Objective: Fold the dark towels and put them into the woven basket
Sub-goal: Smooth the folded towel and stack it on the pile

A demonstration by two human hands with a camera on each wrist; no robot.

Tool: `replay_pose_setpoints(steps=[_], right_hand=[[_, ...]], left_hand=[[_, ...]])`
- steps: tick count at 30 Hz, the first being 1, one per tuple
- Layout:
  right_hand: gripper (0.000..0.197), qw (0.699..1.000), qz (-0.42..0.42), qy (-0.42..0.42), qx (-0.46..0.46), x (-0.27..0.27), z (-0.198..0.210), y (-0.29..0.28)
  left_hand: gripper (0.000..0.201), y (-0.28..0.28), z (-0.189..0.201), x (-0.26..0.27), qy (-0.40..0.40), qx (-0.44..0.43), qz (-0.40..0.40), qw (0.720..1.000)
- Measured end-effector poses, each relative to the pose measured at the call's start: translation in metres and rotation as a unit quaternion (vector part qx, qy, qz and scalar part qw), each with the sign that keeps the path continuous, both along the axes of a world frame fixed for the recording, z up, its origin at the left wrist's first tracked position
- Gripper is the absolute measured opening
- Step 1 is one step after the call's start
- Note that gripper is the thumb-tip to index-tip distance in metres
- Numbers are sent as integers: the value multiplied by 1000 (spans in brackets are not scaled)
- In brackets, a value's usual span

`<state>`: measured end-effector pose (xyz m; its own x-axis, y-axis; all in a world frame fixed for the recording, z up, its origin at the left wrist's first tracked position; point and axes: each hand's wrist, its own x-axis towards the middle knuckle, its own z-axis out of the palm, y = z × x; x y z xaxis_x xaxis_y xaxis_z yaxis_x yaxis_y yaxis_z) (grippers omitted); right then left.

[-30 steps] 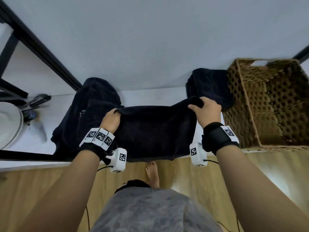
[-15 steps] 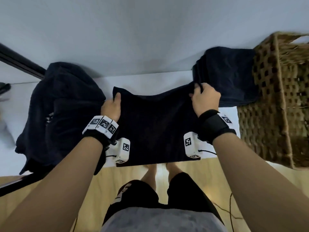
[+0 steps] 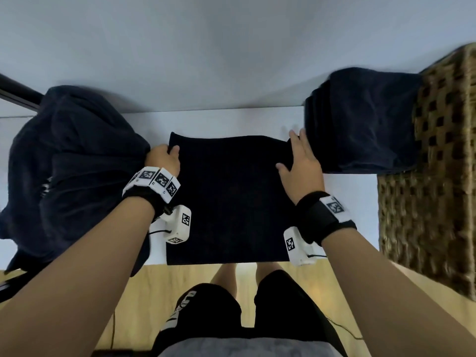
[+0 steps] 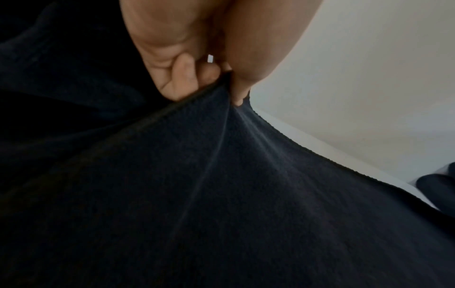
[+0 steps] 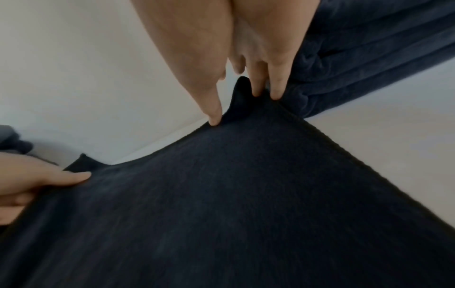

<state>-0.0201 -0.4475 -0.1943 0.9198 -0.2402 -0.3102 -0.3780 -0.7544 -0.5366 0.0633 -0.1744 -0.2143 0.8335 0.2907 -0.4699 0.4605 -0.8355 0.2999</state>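
Left of the left hand (image 3: 161,161): heaped dark towels (image 3: 69,171). Left hand pinching the far-left corner of the flat towel (image 3: 229,199), thumb on top, fingers curled beneath. Right hand (image 3: 302,166) resting with straight fingers on the far-right corner. Just right of it: stack of folded towels (image 3: 365,124), touching the woven basket (image 3: 438,189) beyond.

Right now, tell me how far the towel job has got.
Done: folded towels stacked beside the woven basket, whose inside cannot be seen. In hand: one towel flat on the table, left hand pinching its corner, right hand pressing the other. Left: the crumpled pile, then loading.
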Motion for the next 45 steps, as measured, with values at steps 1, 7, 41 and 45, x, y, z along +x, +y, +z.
replay_pose_setpoints(steps=[1,7,41,45], right_hand=[[80,1000,6,-2,-14,-9,2,1],[79,985,107,128,-31,-63,0,18],[107,961,160,208,-92,-2,-12,26],[81,982,113,131,-74,-40,-2,25]], left_hand=[[37,0,0,0,-2,0,0,1000],[39,-6,2,1,0,-1,30,1000],[128,-11,-19,-33,124,59,-344,929],[123,-14,-16,-37,104,92,-361,922]])
